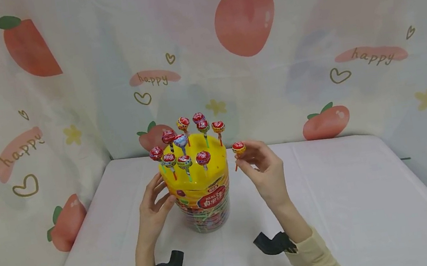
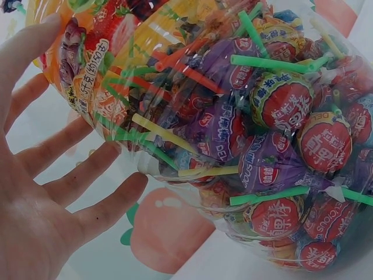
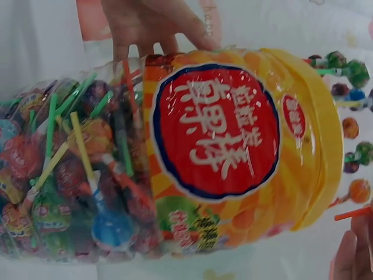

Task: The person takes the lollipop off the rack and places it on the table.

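Note:
A clear plastic jar (image 1: 209,218) packed with wrapped lollipops stands upright on the table, under a yellow lid (image 1: 202,181). Several lollipops, such as one in a red and purple wrapper (image 1: 203,158), stand stick-down in the lid. My left hand (image 1: 154,210) rests against the jar's left side; in the left wrist view its fingers (image 2: 116,204) are spread and nearly straight along the wall. To the right of the lid, my right hand (image 1: 264,169) pinches a lollipop (image 1: 239,148) with a red and yellow wrapper, head up. Its orange stick (image 3: 351,214) shows in the right wrist view.
A white cloth covers the table (image 1: 344,205). Behind and beside it hangs a pale backdrop (image 1: 189,26) printed with fruit, hearts and the word "happy". Black mounts (image 1: 272,243) sit on both wrists, close to the beige sleeves (image 1: 315,258).

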A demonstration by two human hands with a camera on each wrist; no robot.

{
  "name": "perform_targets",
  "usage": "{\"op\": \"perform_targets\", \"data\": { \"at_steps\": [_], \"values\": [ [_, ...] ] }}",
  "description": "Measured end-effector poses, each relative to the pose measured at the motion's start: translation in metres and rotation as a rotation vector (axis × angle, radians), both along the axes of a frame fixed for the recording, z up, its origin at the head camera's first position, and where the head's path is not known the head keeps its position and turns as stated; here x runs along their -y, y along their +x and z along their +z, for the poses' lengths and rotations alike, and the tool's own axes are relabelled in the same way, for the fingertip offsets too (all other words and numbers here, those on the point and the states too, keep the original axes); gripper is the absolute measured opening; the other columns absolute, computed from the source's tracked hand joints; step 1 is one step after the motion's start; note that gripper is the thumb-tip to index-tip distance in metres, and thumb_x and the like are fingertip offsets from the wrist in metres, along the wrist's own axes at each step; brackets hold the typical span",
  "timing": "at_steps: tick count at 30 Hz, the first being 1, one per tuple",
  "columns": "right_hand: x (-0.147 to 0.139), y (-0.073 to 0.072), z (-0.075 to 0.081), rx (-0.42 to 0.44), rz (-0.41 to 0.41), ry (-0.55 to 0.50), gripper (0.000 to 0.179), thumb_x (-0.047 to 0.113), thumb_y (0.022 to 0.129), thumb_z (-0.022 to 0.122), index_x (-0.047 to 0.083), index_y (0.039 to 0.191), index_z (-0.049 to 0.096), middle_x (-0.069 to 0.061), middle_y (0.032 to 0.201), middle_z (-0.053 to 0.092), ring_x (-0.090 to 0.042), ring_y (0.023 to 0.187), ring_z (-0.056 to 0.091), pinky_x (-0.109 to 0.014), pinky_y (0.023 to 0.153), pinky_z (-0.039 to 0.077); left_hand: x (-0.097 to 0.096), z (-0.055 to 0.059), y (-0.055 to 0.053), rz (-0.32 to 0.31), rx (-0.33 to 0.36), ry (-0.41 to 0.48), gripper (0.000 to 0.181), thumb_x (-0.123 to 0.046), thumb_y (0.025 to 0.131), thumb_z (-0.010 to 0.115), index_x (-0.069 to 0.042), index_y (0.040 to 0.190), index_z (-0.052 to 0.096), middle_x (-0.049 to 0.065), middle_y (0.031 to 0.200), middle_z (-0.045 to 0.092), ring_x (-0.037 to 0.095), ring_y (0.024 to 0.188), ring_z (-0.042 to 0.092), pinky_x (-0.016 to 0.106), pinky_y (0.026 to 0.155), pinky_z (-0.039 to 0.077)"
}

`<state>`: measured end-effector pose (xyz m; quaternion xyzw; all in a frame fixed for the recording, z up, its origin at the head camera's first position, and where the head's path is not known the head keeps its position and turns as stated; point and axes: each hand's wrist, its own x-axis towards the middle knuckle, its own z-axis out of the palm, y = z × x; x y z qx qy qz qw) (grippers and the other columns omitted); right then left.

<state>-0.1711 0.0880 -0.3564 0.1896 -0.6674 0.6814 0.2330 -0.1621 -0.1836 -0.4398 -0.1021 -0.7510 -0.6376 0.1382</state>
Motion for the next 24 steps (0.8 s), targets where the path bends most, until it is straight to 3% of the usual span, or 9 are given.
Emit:
{"op": "perform_targets", "data": {
  "at_steps": [10, 24],
  "values": [
    [-0.016, -0.01, -0.034, 0.084, -0.039, -0.02, 0.033, -0.005, 0.082, 0.069, -0.005, 0.115, 0.061, 0.008, 0.09, 0.066, -0.01, 0.083, 0.063, -0.015, 0.075, 0.053, 0.0, 0.0, 0.0, -0.009, -0.022, 0.004, 0.065, 0.0, 0.09, 0.062, -0.018, 0.147, 0.037, -0.01, 0.141, 0.044, 0.006, 0.126, 0.047, 0.021, 0.1, 0.047],
    [-0.041, -0.03, -0.068, 0.256, -0.149, -0.006, 0.037, -0.01, 0.08, 0.069, -0.003, 0.115, 0.062, 0.013, 0.085, 0.065, -0.003, 0.079, 0.062, -0.013, 0.072, 0.052, 0.0, 0.001, -0.001, -0.006, 0.004, -0.004, 0.066, -0.003, 0.089, 0.064, -0.022, 0.147, 0.038, -0.006, 0.145, 0.043, 0.007, 0.128, 0.046, 0.044, 0.105, 0.046]
  ]
}}
